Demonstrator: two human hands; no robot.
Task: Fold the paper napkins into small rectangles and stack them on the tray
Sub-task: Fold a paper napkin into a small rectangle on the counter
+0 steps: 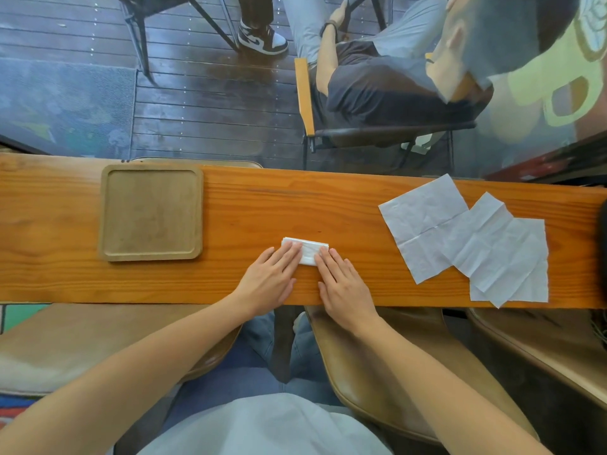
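Risk: folded napkin (307,252) springs open once flat left hand (271,280) and right hand (341,289) lift toward empty tray (108,211).

A long, narrow wooden table (262,208) is running across the view, its orange grain showing. A square wooden tray (108,211) is lying on it toward the left. Near the middle, a folded napkin (308,252) is resting on the table near its front edge. Toward the right, three unfolded napkins (423,221) are lying flat and overlapping, one corner hanging over the front edge.
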